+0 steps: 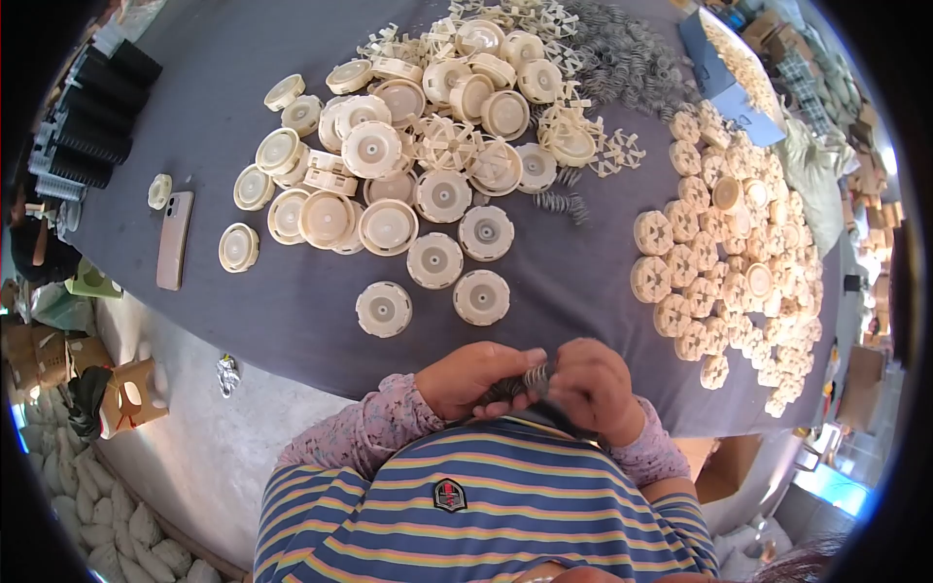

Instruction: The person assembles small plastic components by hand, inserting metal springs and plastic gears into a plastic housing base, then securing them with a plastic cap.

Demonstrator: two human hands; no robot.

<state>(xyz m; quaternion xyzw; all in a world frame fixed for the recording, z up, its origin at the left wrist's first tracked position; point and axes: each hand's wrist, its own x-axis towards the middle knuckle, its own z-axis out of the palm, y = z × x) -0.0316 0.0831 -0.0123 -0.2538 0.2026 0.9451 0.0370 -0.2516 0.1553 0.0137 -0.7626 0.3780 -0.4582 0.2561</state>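
My left hand (468,377) is closed around several grey coil springs (534,378), close to my body at the table's near edge. Part of the springs is hidden by its fingers. Beside it, my right hand (595,387) has curled fingers near the springs' end; whatever they pinch is hidden. Just beyond the hands lie loose cream round caps (482,297), with a larger heap of caps (372,149) behind them. Cream spoked plastic pieces (449,144) are mixed into that heap. A grey pile of coil springs (622,58) lies at the far side.
Many cream slotted round parts (695,257) cover the table's right side. Behind them stands a blue box (729,83) of small cream pieces. A phone (175,240) lies on the left, with stacked black trays (102,107) at the far left. Grey cloth (583,282) covers the table.
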